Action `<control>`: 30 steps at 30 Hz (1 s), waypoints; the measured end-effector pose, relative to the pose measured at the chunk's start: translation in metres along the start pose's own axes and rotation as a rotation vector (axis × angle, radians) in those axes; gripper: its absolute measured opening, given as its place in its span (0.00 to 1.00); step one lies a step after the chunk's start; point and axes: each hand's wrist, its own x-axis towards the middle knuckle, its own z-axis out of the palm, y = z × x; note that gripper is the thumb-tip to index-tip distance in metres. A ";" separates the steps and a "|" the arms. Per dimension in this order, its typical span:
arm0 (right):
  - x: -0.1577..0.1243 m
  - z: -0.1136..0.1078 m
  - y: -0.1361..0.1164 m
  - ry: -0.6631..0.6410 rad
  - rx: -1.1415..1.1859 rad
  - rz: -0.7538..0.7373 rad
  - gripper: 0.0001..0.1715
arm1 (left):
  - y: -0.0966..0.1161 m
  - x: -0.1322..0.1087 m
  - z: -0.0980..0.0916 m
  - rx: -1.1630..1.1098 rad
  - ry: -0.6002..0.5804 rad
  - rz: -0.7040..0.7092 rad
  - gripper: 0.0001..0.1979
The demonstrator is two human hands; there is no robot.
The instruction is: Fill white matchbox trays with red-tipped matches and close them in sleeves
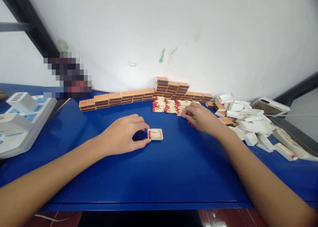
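White cardboard matchbox tray: flat on glossy blue tabletop, mid-width, open side up, a little nearer than the match stacks.
Matches in tray: pale wooden sticks laid lengthwise, red heads at left end.
Left hand: bare, in from the left; thumb at near left corner of tray, forefinger at far left corner, tray's left end held between.
Right hand: bare, at right end of match stacks; thumb and fingers drawn narrow, tips together; cannot tell if gripping any matches.
Match stacks: pale sticks in side-by-side bundles, red heads mostly leftward; more red heads showing just below right hand.
Matchbox row: orange-topped, dark-sided cardboard boxes, piled along foot of white wall; highest directly behind the match stacks.
Tray heap: white cardboard trays, jumbled at various angles beyond right forearm; orange-topped boxes mixed in at left side.
Second filled tray: white cardboard, near edge of heap, red heads toward right end.
Power strip: white plastic with blue socket faces, far left; white block adapters plugged in.
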 end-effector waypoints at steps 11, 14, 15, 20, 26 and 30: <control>-0.001 -0.001 0.005 -0.033 -0.016 -0.002 0.12 | -0.001 0.000 0.000 0.009 0.008 0.004 0.13; -0.001 -0.002 0.005 -0.002 -0.010 -0.007 0.09 | -0.001 0.000 0.000 0.007 0.000 -0.002 0.13; -0.001 -0.002 0.005 0.003 -0.007 -0.007 0.08 | -0.001 0.000 -0.001 0.007 -0.001 -0.004 0.13; 0.000 -0.002 0.004 -0.010 -0.014 -0.027 0.11 | 0.000 -0.001 -0.001 0.004 0.008 0.002 0.12; 0.001 -0.001 0.001 -0.030 -0.029 -0.042 0.10 | 0.000 -0.001 0.000 0.011 0.006 0.002 0.12; -0.002 -0.004 -0.020 0.002 -0.014 -0.096 0.08 | 0.000 0.000 0.001 0.011 0.008 0.001 0.12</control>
